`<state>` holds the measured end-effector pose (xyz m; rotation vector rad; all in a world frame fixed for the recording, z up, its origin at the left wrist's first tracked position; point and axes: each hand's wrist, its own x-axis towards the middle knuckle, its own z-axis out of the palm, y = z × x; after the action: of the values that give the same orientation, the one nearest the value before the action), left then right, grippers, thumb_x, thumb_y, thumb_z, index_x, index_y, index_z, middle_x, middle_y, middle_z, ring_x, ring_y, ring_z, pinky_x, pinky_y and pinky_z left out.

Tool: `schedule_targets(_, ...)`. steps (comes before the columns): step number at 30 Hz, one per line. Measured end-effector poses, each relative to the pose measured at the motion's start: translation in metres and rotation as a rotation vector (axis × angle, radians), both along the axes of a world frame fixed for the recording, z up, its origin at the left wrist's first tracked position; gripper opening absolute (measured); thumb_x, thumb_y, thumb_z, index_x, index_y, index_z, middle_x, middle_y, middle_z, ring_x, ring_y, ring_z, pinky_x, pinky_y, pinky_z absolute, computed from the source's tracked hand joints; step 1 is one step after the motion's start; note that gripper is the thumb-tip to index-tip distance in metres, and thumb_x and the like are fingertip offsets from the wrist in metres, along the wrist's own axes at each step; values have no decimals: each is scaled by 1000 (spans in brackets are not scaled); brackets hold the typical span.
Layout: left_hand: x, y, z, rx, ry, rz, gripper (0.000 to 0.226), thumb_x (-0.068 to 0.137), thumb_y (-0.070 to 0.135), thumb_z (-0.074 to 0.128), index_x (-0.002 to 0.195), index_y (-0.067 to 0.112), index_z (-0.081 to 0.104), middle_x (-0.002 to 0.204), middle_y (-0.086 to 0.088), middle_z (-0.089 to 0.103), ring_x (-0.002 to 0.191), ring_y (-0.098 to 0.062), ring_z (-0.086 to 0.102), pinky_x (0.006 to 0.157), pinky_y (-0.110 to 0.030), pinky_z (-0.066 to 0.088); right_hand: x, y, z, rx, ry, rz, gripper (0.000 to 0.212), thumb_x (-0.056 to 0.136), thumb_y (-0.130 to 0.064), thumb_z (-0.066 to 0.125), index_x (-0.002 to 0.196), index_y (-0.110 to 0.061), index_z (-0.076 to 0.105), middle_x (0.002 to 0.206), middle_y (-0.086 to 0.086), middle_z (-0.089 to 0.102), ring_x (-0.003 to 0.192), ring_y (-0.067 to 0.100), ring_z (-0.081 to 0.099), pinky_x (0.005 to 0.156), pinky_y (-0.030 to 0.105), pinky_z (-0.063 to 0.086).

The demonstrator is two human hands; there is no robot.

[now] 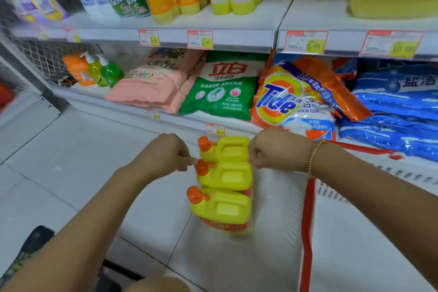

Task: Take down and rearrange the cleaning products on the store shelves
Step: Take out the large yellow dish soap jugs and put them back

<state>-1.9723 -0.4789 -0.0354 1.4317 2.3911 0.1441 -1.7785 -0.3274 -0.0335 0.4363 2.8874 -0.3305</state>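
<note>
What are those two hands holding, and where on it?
The middle yellow jug, it seems: the left hand pinches by its orange cap, the right hand grips its opposite end.

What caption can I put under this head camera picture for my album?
A left hand and a right hand flank three yellow jugs with orange caps, before shelves of detergent bags.

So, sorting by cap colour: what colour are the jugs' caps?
Orange caps on yellow jugs, clearest in the head view.

The orange bag point(277, 99) reads "Tide", the green bag point(228, 70) "立白", the blue bag point(417, 81) "盐洁". On the upper shelf edge point(248, 40), one price tag point(305, 42) shows "8.00", its neighbour tag point(391, 43) "10.00"; the lower tag point(215, 129) "10.00".
</note>
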Motion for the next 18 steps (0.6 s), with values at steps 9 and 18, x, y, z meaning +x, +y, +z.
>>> schedule_targets(9, 63, 153, 107, 886, -379, -2, 45, 89, 37, 65, 66, -1, 57, 56, -7, 60, 57, -13, 61, 68, -32, 52, 62, 121, 103, 543, 933, -676, 18, 85, -28, 62, 93, -11, 63, 98, 16, 60, 93, 36, 55, 70, 38, 37)
schedule_targets(18, 59, 304, 138, 964, -641, 19, 36, 82, 18, 74, 113, 8, 59, 94, 0, 61, 82, -14, 60, 77, -27, 52, 97, 176, 56, 719, 1013, -706, 35, 87, -43, 51, 78, -11, 62, 74, 11, 56, 73, 32, 52, 68, 37, 31)
